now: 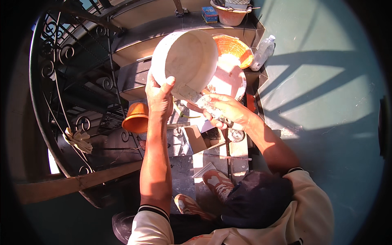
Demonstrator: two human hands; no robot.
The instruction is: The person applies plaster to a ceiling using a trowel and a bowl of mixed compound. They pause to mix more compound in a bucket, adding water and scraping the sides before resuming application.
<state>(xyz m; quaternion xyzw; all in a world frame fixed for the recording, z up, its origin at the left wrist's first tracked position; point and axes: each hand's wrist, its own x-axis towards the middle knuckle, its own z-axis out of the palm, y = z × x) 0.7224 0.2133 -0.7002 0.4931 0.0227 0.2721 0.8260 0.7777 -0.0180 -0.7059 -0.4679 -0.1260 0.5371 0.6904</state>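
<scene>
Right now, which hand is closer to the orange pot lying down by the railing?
The left hand. It holds the white bowl just above and right of the orange pot. The right hand is farther right, beside the bowl's lower edge.

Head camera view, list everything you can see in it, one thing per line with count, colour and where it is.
Large bowl: one, whitish, held up tilted at centre top.
Small pale tool or cloth: one, pressed against the bowl's lower side; kind unclear.
Orange-lined bowl: one, on a step behind the large bowl.
Pale dish: one, pinkish-white, below the orange-lined bowl.
Terracotta pot: one, orange, on its side by the railing.
Clay pot: one, reddish, top step.
Small box: one, blue, beside that pot.
Plastic bottle: one, clear, step edge at right.
Railing: one, black scrolled iron, left.
Shoes: two, brown and white, bottom centre.
Left hand: grips the bowl's rim.
Right hand: holds the tool.
</scene>
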